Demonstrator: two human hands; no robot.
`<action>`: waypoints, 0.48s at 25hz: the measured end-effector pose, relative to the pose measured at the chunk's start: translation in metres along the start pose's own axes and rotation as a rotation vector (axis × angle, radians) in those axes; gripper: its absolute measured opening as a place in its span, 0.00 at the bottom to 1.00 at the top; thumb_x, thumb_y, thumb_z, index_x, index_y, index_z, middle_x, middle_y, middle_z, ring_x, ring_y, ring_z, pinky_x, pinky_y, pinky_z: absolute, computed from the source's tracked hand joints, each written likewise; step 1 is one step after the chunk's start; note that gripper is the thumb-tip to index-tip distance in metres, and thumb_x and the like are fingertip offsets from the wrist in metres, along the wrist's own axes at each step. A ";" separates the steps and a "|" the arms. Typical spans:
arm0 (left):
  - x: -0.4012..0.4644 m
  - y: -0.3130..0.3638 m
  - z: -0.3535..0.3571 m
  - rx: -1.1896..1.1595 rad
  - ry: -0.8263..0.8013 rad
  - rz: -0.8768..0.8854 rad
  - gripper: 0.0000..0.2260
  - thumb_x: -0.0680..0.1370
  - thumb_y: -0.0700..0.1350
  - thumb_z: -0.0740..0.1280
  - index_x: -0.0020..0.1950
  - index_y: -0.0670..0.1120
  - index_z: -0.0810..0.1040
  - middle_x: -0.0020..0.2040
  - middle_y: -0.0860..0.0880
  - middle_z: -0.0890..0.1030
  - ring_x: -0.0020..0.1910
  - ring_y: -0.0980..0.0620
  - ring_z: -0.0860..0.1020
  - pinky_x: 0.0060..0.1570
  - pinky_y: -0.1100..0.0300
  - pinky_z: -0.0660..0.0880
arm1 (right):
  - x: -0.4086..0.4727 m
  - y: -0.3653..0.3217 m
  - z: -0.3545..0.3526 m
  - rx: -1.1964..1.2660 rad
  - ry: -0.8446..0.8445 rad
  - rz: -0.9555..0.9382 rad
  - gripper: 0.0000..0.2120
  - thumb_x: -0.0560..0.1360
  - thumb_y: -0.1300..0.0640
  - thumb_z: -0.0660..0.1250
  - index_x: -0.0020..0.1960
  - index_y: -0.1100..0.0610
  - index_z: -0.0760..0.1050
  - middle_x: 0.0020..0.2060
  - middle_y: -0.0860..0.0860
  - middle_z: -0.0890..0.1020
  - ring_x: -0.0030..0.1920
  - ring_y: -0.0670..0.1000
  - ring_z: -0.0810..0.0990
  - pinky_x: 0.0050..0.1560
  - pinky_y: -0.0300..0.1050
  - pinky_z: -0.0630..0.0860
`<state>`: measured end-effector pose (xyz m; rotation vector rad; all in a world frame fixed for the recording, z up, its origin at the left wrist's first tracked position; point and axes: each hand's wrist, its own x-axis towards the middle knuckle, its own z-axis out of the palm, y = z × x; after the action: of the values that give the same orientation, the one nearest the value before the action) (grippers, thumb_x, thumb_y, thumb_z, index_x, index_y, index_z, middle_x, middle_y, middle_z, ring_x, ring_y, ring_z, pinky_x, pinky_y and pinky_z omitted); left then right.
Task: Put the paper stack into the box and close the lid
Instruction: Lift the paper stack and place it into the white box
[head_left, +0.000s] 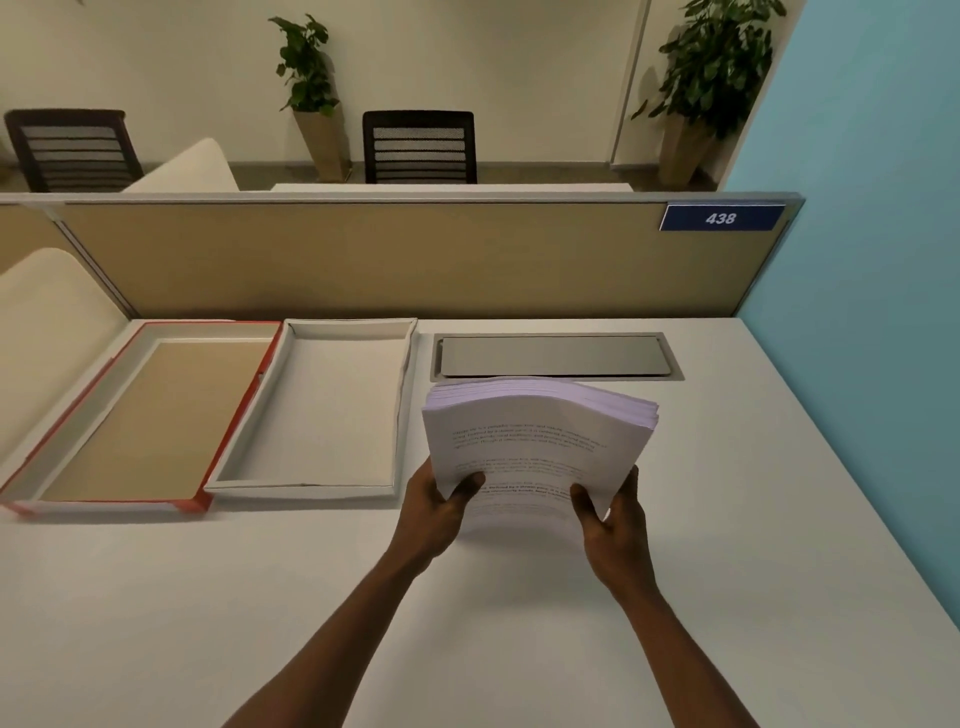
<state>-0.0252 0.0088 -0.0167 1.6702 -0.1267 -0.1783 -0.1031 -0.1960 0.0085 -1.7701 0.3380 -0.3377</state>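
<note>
A thick stack of printed white paper (540, 436) is held above the white desk, its near edge raised and its far edge bowed. My left hand (441, 509) grips the stack's near left corner, thumb on top. My right hand (613, 519) grips the near right corner the same way. To the left of the stack lies the open white box (400, 415), with nothing inside it. Its lid (239, 410), red outside and tan inside, lies upside down beside the box on the far left.
A metal cable hatch (550, 356) is set into the desk just behind the stack. A tan partition (363, 260) closes the desk's far side and a blue wall (872, 312) its right. Chairs and plants stand beyond.
</note>
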 end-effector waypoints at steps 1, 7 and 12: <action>0.000 0.001 0.000 -0.001 0.006 0.002 0.20 0.75 0.50 0.70 0.67 0.51 0.77 0.58 0.53 0.84 0.58 0.49 0.82 0.52 0.56 0.83 | 0.000 0.001 0.000 -0.008 0.011 -0.005 0.27 0.78 0.60 0.67 0.60 0.30 0.60 0.54 0.36 0.75 0.54 0.37 0.77 0.45 0.22 0.75; -0.008 0.000 0.004 -0.006 0.042 0.041 0.16 0.78 0.46 0.70 0.66 0.49 0.77 0.58 0.52 0.84 0.57 0.50 0.83 0.53 0.54 0.84 | -0.009 0.005 0.004 -0.033 0.040 -0.020 0.26 0.78 0.58 0.66 0.62 0.32 0.59 0.54 0.42 0.76 0.54 0.43 0.78 0.48 0.27 0.76; -0.006 0.021 -0.006 0.069 0.040 0.085 0.15 0.79 0.40 0.69 0.64 0.52 0.76 0.54 0.59 0.83 0.54 0.52 0.83 0.46 0.64 0.83 | 0.000 -0.012 0.006 -0.138 0.034 -0.022 0.17 0.76 0.57 0.69 0.61 0.48 0.66 0.53 0.51 0.78 0.47 0.50 0.80 0.42 0.32 0.80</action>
<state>-0.0290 0.0139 0.0049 1.7323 -0.1756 -0.0770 -0.1003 -0.1875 0.0186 -1.9061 0.3740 -0.3677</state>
